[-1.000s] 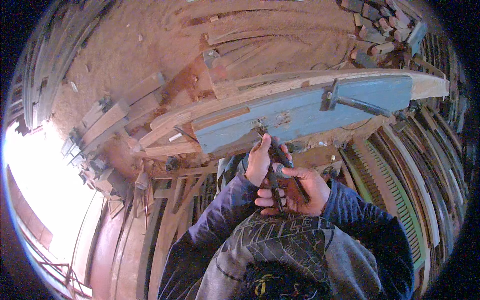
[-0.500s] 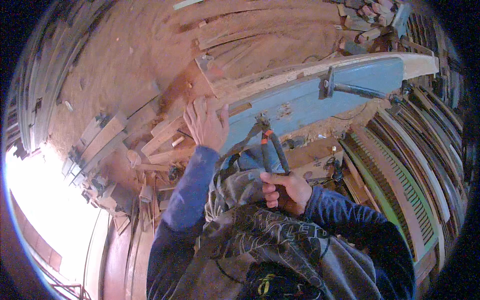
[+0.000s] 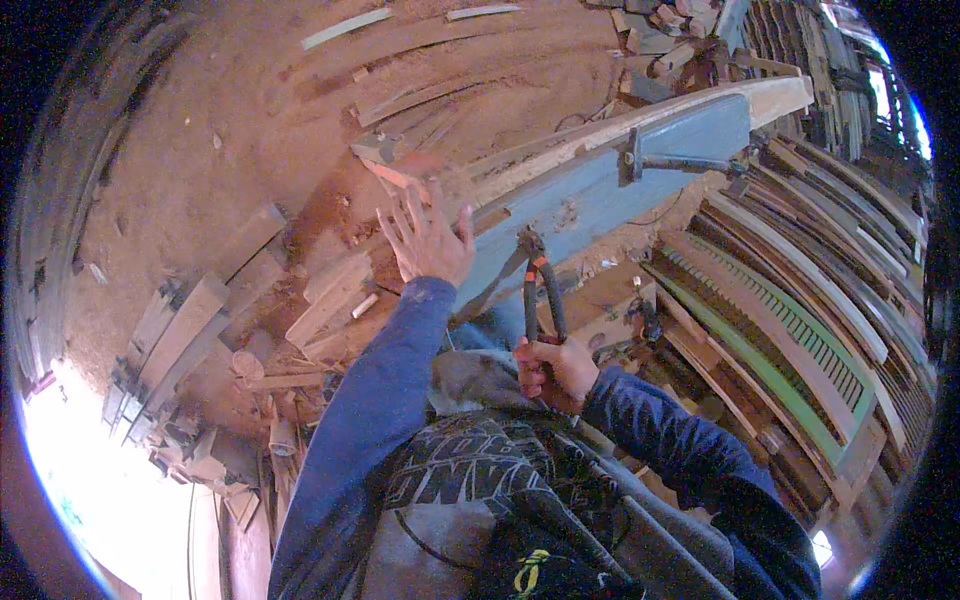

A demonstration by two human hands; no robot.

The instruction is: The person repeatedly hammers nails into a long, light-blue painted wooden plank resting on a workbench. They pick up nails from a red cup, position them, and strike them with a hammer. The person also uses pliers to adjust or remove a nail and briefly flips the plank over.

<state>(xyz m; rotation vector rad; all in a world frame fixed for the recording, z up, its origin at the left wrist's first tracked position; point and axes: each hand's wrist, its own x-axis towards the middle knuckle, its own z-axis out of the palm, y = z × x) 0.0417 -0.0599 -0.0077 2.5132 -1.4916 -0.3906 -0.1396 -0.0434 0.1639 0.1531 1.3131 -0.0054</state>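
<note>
Blue-painted wood board (image 3: 612,188), pretty beat-up, lying slantwise; hammer (image 3: 690,162) on its right part; dark pincers (image 3: 531,300) with orange bands, head down by board's worn patch (image 3: 568,214); left hand (image 3: 433,240) fingers spread near board's left end, can't tell if touching; right hand (image 3: 562,372) wrapped round pincers' handles

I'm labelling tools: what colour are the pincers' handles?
Nearly black handles, with orange bands near the jaws; best seen in the head view.
</note>
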